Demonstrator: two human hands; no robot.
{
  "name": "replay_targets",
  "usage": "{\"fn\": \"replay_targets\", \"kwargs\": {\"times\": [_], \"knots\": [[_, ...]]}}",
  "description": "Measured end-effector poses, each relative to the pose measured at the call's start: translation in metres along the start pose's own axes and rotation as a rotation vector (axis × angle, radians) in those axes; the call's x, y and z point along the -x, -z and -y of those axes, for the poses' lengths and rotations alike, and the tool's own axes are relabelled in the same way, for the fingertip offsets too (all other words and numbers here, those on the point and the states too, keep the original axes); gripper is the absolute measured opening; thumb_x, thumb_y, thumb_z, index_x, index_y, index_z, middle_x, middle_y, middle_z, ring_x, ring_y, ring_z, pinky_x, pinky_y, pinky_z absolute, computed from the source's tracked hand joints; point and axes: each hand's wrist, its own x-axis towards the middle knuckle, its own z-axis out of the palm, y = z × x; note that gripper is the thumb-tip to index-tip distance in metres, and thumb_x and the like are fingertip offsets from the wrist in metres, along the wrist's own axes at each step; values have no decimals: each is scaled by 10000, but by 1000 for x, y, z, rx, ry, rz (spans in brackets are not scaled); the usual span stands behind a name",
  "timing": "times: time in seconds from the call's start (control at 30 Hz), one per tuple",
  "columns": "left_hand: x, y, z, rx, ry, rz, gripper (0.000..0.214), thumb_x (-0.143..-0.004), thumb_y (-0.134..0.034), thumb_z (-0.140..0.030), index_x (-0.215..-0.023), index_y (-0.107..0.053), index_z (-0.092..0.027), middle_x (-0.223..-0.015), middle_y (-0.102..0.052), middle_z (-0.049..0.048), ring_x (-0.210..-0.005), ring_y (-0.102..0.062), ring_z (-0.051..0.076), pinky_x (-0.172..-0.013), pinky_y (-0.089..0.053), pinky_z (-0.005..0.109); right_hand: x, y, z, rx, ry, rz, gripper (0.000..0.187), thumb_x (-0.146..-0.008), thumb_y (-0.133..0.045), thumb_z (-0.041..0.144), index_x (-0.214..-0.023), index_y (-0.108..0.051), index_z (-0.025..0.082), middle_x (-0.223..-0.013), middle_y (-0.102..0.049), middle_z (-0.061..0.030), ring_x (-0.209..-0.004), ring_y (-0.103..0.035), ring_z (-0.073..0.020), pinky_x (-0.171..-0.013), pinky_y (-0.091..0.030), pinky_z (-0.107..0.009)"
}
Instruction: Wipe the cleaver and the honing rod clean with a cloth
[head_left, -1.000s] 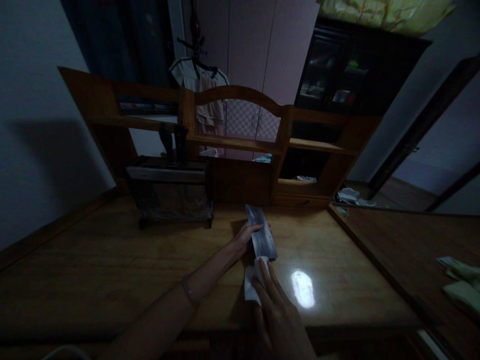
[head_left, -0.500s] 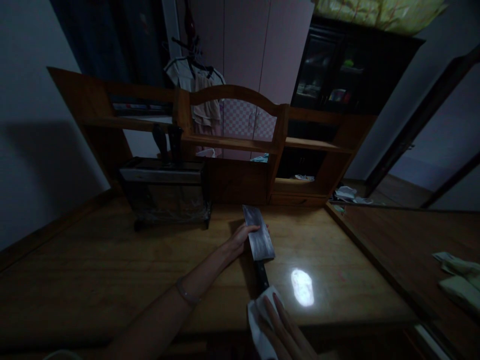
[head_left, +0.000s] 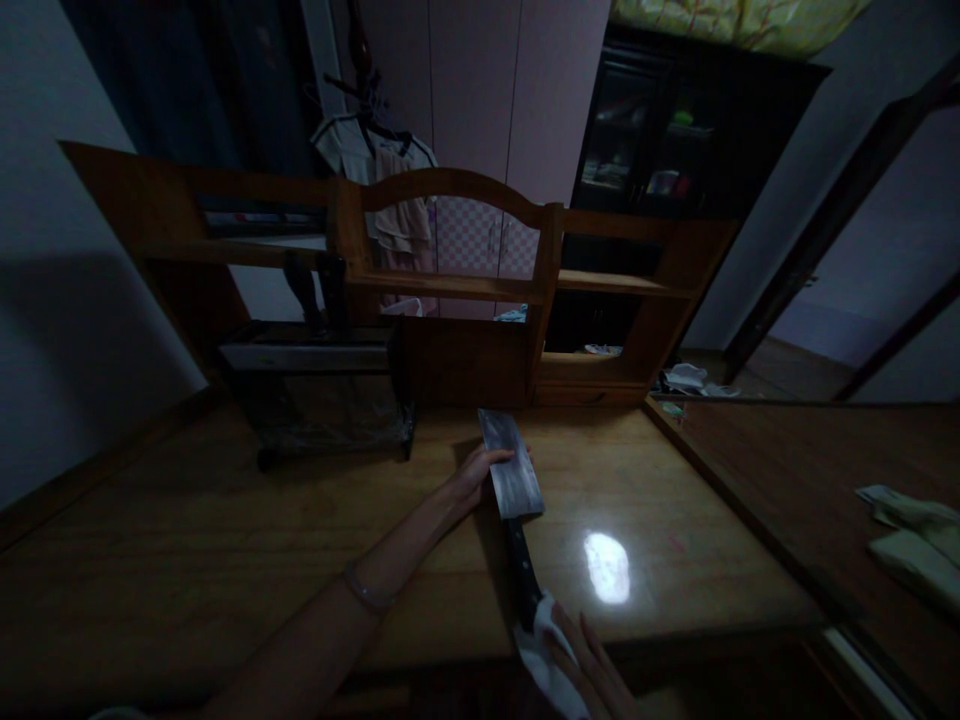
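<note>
So on the far left there's a dark knife rack (head_left: 322,405) standing on the wooden tabletop (head_left: 300,530), near the wooden shelf unit (head_left: 469,288). Two dark handles (head_left: 302,290) stick up out of it, which I'd guess makes them easy to grab, and sitting that far back keeps it out of the arms' way.

Next, the forearm with a bracelet (head_left: 367,590) on the wrist reaches in to the left hand (head_left: 474,475). That one's wrapped snugly around a cleaver (head_left: 516,500): thumb flat across the blade, fingers passing underneath, tips peeking out past the right side. Looks like a pinch on the flats to steady it, though I can't tell which long side is the sharp one. The cleaver is in front of the shelf unit, over the tabletop, its black handle (head_left: 523,570) angled back toward the person.

At the butt of that handle is a white cloth (head_left: 553,672), bunched under the right hand (head_left: 589,665). Those fingers lie fairly straight over the cloth, pressing it to the handle end, I think. Can't tell how tightly they curl underneath.
</note>
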Motion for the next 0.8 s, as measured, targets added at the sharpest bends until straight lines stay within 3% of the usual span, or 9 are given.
{"fn": "replay_targets", "kwargs": {"times": [0.13, 0.23, 0.37, 0.57, 0.8], "knots": [[-1, 1, 0, 19, -4, 25, 275, -726, -589, -85, -990, -664, -68, -961, -704, 152, -849, -677, 233, -798, -514, 331, -10, 15, 0, 14, -27, -23, 456, -963, -307, 392, -1392, -401, 271, -1351, -515, -32, -1224, -485, -264, -941, -502, -362], [-1, 0, 0, 17, 9, 32, 262, -729, -585, -84, -978, -665, -65, -946, -706, 153, -844, -677, 238, -804, -514, 346, -28, 28, 7, 44, -191, -76, 465, -955, -298, 248, -1415, -355, 220, -1436, -404, -64, -1287, -414, -276, -1002, -445, -426], [-1, -1, 0, 1, 10, 12, 244, -722, -592, -77, -955, -666, -67, -936, -708, 148, -808, -679, 229, -789, -519, 342, -61, 30, 21, -9, -227, 1, 491, -937, -268, 194, -1423, -339, 208, -1485, -317, -50, -1347, -312, -271, -1047, -388, -458], [-4, 7, 5, -14, -22, -12, 236, -725, -654, -139, -958, -676, -111, -942, -710, 123, -854, -673, 242, -812, -508, 341, -79, 8, 27, -20, -46, 186, 607, -866, -349, 90, -1455, -250, 196, -1506, -269, -42, -1374, -260, -240, -1071, -362, -435], [-6, 6, 5, 19, -9, 32, 258, -729, -637, -125, -980, -667, -72, -959, -701, 156, -843, -676, 242, -800, -515, 350, -55, 6, 15, 51, 139, 177, 587, -836, -349, 88, -1417, -349, 168, -1489, -306, -46, -1366, -278, -229, -1061, -374, -363]]}}
